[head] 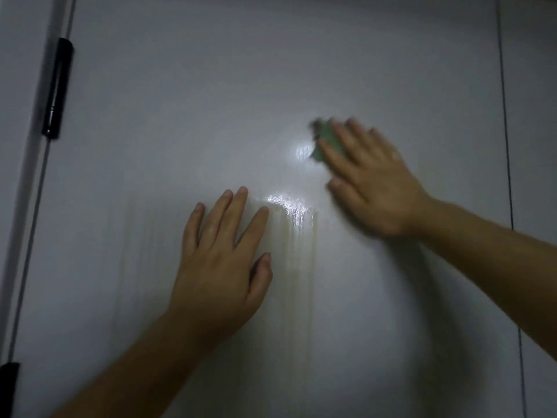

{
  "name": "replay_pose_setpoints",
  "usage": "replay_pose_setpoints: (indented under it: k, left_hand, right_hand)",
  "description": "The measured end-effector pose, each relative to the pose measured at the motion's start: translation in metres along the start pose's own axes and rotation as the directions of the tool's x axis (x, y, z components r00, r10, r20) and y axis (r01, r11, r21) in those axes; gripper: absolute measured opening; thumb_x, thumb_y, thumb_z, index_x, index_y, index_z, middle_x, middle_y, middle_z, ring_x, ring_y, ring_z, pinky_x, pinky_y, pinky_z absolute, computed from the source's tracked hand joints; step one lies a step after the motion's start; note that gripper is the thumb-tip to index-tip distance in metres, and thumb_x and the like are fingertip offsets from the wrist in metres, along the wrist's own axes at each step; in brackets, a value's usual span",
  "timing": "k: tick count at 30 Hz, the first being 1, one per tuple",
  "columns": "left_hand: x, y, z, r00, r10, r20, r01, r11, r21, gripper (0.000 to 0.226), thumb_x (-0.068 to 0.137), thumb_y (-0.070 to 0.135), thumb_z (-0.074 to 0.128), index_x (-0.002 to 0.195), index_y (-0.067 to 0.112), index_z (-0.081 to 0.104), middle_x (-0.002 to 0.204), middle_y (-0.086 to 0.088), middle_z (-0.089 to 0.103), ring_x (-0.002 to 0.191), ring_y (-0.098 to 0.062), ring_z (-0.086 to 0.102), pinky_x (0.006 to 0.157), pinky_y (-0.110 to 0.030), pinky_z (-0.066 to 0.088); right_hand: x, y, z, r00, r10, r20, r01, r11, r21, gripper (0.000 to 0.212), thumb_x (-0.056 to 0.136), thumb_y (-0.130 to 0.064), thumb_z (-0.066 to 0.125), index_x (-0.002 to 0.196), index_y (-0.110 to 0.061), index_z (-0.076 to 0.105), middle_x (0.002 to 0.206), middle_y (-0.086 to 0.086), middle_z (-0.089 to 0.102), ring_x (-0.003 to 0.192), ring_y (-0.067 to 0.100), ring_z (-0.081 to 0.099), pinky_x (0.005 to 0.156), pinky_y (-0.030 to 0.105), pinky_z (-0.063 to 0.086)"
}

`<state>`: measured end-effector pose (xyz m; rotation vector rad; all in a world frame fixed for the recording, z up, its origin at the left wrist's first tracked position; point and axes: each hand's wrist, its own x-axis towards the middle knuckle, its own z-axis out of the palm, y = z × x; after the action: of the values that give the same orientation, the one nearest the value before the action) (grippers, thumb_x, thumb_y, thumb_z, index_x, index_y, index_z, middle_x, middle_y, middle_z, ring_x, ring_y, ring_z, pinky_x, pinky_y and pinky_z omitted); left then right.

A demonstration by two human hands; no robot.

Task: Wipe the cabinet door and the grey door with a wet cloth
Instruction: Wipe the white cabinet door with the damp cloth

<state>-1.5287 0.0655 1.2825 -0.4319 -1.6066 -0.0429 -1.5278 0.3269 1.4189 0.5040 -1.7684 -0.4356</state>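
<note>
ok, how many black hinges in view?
2. Upper hinge on the left edge, near the top; lower hinge at bottom-left corner, partly cut off. Others may sit out of frame.

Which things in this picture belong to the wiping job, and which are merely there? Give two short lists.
Part of the job:
- door
- green cloth
- right hand, pressing the cloth to the door
- left hand, flat on the door
- wet streaks

Merely there:
- black hinge
- lower hinge
- next panel
</note>
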Motion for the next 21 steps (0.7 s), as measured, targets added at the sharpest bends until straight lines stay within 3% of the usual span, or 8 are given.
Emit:
replay_pose_setpoints:
  k: [3,4,7,10,12,15,17,21]
  left_hand:
    - [0.005,0.009,0.000,1.000,0.016,0.004,-0.016,1.000,-0.001,0.060,0.096,0.036,0.043,0.152,0.013,0.048,0.164,-0.018,0.033,0.153,-0.035,0.028,0.122,-0.059,0.021]
    - [0.006,0.013,0.001,0.999,0.032,0.008,-0.032,0.999,0.000,0.060,0.096,0.036,0.043,0.151,0.013,0.048,0.164,-0.018,0.032,0.153,-0.035,0.028,0.122,-0.059,0.021]
    - [0.012,0.026,0.004,0.998,0.063,0.024,-0.063,0.998,-0.012,0.060,0.096,0.037,0.044,0.151,0.012,0.049,0.163,-0.018,0.033,0.153,-0.036,0.029,0.122,-0.059,0.022]
    - [0.016,0.040,0.006,0.996,0.070,0.061,-0.069,0.998,-0.009,0.060,0.097,0.039,0.041,0.151,0.012,0.048,0.163,-0.019,0.033,0.153,-0.035,0.028,0.123,-0.058,0.020]
    - [0.018,0.047,0.008,0.995,0.067,0.080,-0.067,0.998,-0.014,0.060,0.098,0.039,0.040,0.151,0.013,0.048,0.163,-0.019,0.034,0.153,-0.035,0.029,0.124,-0.056,0.018]
    - [0.021,0.056,0.010,0.994,0.048,0.093,-0.046,0.999,-0.023,0.060,0.097,0.040,0.039,0.151,0.015,0.050,0.162,-0.019,0.035,0.152,-0.036,0.029,0.124,-0.054,0.018]
    - [0.021,0.061,0.012,0.995,0.049,0.088,-0.047,0.998,-0.030,0.059,0.097,0.039,0.040,0.150,0.015,0.051,0.162,-0.019,0.034,0.152,-0.036,0.029,0.124,-0.054,0.019]
    - [0.022,0.072,0.019,0.992,0.093,0.089,-0.089,0.995,-0.045,0.060,0.097,0.039,0.042,0.150,0.013,0.050,0.163,-0.020,0.033,0.153,-0.036,0.028,0.124,-0.053,0.019]
  right_hand:
    - [0.010,0.015,-0.005,0.964,0.265,0.002,-0.264,0.961,0.084,0.068,0.101,-0.053,0.015,0.163,-0.024,0.009,0.171,0.005,-0.003,0.157,0.028,-0.004,0.126,0.050,0.001]
    - [0.004,0.005,-0.002,0.968,0.249,-0.014,-0.247,0.967,0.069,0.069,0.101,-0.054,0.015,0.163,-0.022,0.010,0.171,0.006,-0.002,0.157,0.029,-0.004,0.126,0.050,0.000]
    - [-0.036,-0.032,0.010,1.000,0.002,-0.013,-0.002,1.000,0.016,0.068,0.102,-0.051,0.023,0.162,-0.019,0.016,0.170,0.008,0.005,0.157,0.030,0.000,0.127,0.049,0.002]
    - [-0.048,-0.021,0.007,0.989,-0.139,0.055,0.138,0.990,0.028,0.064,0.105,-0.048,0.022,0.163,-0.022,0.014,0.171,0.003,0.001,0.157,0.025,-0.006,0.127,0.045,-0.001]
    - [-0.036,0.006,0.002,0.997,-0.052,0.059,0.049,0.998,0.040,0.064,0.105,-0.048,0.020,0.163,-0.024,0.011,0.171,0.001,-0.001,0.157,0.023,-0.007,0.127,0.044,-0.002]
    - [-0.022,0.044,-0.005,0.978,0.205,0.029,-0.206,0.975,0.087,0.064,0.104,-0.049,0.016,0.163,-0.027,0.004,0.171,0.001,-0.006,0.157,0.022,-0.009,0.127,0.047,-0.002]
    - [-0.028,0.045,-0.002,0.969,0.247,0.003,-0.247,0.966,0.076,0.065,0.104,-0.049,0.018,0.163,-0.025,0.005,0.171,0.003,-0.005,0.157,0.025,-0.009,0.127,0.048,-0.002]
    - [-0.078,0.019,0.011,0.999,-0.045,0.025,0.044,0.999,0.020,0.067,0.104,-0.050,0.025,0.163,-0.020,0.014,0.171,0.006,0.002,0.157,0.027,-0.005,0.127,0.048,0.001]
